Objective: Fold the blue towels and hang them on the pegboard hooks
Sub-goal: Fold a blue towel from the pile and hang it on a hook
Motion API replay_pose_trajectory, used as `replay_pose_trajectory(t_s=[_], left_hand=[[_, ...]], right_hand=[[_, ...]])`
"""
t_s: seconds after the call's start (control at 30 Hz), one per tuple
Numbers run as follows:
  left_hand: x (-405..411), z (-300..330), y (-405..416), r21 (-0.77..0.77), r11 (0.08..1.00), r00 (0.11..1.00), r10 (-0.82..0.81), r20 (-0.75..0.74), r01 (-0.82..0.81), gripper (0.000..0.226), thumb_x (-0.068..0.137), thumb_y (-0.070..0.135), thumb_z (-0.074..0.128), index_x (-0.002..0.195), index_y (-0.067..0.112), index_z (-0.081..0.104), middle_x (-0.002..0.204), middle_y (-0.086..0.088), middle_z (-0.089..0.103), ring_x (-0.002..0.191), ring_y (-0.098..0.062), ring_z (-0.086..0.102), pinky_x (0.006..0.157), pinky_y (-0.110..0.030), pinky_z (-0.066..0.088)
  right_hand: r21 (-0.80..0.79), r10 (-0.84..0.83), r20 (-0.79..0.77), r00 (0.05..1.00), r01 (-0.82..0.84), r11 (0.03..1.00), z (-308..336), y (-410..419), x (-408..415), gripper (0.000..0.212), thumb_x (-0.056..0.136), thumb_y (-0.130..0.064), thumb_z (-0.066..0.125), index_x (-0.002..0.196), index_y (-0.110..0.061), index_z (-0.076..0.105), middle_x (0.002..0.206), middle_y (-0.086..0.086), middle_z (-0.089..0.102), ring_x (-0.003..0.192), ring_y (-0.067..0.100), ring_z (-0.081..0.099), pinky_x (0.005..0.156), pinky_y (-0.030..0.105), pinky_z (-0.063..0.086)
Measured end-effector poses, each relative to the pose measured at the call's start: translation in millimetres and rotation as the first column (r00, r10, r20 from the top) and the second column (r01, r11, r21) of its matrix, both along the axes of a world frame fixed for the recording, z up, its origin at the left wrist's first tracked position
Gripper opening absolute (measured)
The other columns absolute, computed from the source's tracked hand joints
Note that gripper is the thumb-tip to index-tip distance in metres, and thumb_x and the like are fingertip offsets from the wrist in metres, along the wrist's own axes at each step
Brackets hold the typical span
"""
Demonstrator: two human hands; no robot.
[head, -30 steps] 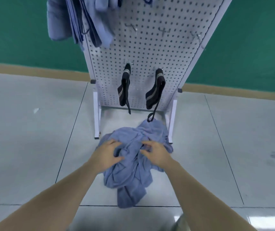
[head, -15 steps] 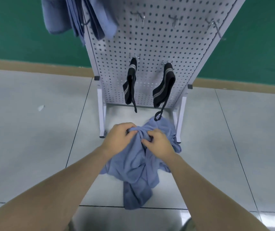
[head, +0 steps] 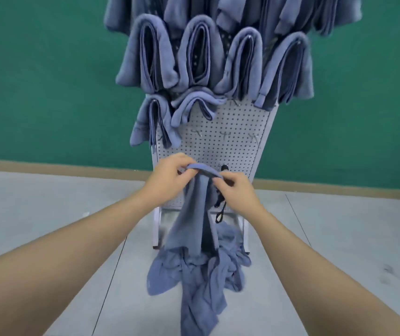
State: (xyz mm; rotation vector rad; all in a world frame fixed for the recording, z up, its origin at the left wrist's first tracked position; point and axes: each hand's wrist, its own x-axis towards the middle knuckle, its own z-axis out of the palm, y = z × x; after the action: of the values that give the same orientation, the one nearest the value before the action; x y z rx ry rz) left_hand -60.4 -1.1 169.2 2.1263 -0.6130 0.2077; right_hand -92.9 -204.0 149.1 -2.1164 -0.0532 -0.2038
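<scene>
A crumpled blue towel [head: 194, 229] hangs from both my hands in front of the white pegboard [head: 232, 134], its lower part still bunched on the floor. My left hand [head: 169, 175] pinches the towel's top edge at the left. My right hand [head: 236, 187] pinches the same edge just to the right, close beside the left. Several folded blue towels [head: 218, 57] hang from hooks across the upper pegboard. Three bare hooks [head: 225, 135] show in the row below them.
A black strap [head: 220, 202] dangles from a low hook behind the held towel, partly hidden. The pegboard stands on white legs [head: 156, 229] on a grey tiled floor, against a green wall with a tan skirting.
Both hands have gripped the towel's edge and lifted it from the floor pile up to pegboard height. My view has tilted up, bringing the hung towels into sight.
</scene>
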Motion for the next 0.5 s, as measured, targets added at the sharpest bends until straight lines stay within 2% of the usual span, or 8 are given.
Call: replay_pose_trajectory(t_s=[0.03, 0.1, 0.17, 0.23, 0.3, 0.43, 0.5], left_hand=[[-3, 16, 3, -0.001, 1.000, 1.000, 0.007, 0.015, -0.007, 0.018, 0.100, 0.020, 0.061, 0.090, 0.010, 0.071, 0.086, -0.005, 0.064, 0.080, -0.020, 0.059, 0.076, -0.039, 0.049], [-12, 45, 7, -0.041, 0.999, 1.000, 0.010, 0.007, -0.010, 0.033, 0.101, 0.024, 0.062, 0.076, 0.004, 0.055, 0.068, -0.001, 0.048, 0.060, -0.013, 0.042, 0.059, -0.032, 0.037], [-25, 70, 11, -0.079, 0.997, 1.000, -0.008, -0.002, 0.008, 0.042, 0.102, 0.028, 0.063, 0.069, 0.012, 0.042, 0.064, 0.002, 0.031, 0.056, -0.009, 0.028, 0.052, -0.024, 0.024], [-35, 87, 14, -0.120, 0.992, 0.999, -0.039, -0.038, 0.035, 0.044, 0.102, 0.036, 0.064, 0.069, 0.017, 0.041, 0.065, 0.002, 0.029, 0.059, -0.010, 0.027, 0.051, -0.022, 0.021], [-41, 97, 16, -0.181, 0.981, 0.992, -0.081, -0.093, 0.063, 0.042, 0.101, 0.037, 0.065, 0.069, 0.018, 0.046, 0.067, -0.001, 0.035, 0.062, -0.012, 0.032, 0.054, -0.022, 0.023], [-46, 97, 19, -0.305, 0.945, 0.956, -0.192, -0.222, 0.119, 0.022, 0.098, 0.031, 0.069, 0.083, 0.015, 0.065, 0.075, -0.005, 0.064, 0.068, -0.012, 0.053, 0.061, -0.020, 0.039], [-46, 91, 20, -0.313, 0.940, 0.932, -0.229, -0.283, 0.136, 0.020, 0.098, 0.030, 0.070, 0.093, 0.011, 0.071, 0.084, -0.004, 0.073, 0.073, -0.011, 0.061, 0.064, -0.021, 0.044]], right_hand=[[0.005, -0.008, 0.024, 1.000, 0.008, 1.000, 19, 0, -3, 0.038, 0.100, -0.013, 0.058, 0.063, -0.022, 0.054, 0.051, -0.014, 0.043, 0.051, 0.005, 0.035, 0.052, 0.021, 0.029], [0.053, -0.021, 0.065, 0.998, 0.017, 0.998, 54, 0, -8, 0.030, 0.099, -0.012, 0.056, 0.069, -0.011, 0.053, 0.059, -0.009, 0.045, 0.059, 0.010, 0.039, 0.059, 0.026, 0.035], [0.133, -0.023, 0.085, 0.996, 0.011, 0.991, 87, 2, -13, 0.026, 0.097, -0.016, 0.055, 0.077, -0.001, 0.048, 0.070, 0.006, 0.043, 0.068, 0.016, 0.040, 0.067, 0.034, 0.037], [0.176, -0.044, 0.106, 0.993, 0.025, 0.984, 116, 4, -19, 0.028, 0.098, -0.019, 0.053, 0.074, -0.007, 0.042, 0.070, 0.006, 0.038, 0.067, 0.017, 0.036, 0.066, 0.034, 0.033], [0.167, -0.054, 0.142, 0.988, 0.030, 0.986, 141, 4, -29, 0.028, 0.102, -0.016, 0.049, 0.075, -0.015, 0.043, 0.068, 0.001, 0.037, 0.062, 0.016, 0.033, 0.060, 0.031, 0.029], [0.127, -0.075, 0.204, 0.976, 0.050, 0.991, 165, -5, -42, 0.024, 0.102, -0.018, 0.048, 0.086, 0.000, 0.045, 0.081, 0.004, 0.037, 0.073, 0.016, 0.033, 0.062, 0.033, 0.028], [0.110, -0.096, 0.208, 0.973, 0.074, 0.991, 166, -11, -46, 0.026, 0.102, -0.020, 0.050, 0.083, -0.003, 0.044, 0.077, 0.002, 0.037, 0.069, 0.013, 0.033, 0.058, 0.028, 0.029]])
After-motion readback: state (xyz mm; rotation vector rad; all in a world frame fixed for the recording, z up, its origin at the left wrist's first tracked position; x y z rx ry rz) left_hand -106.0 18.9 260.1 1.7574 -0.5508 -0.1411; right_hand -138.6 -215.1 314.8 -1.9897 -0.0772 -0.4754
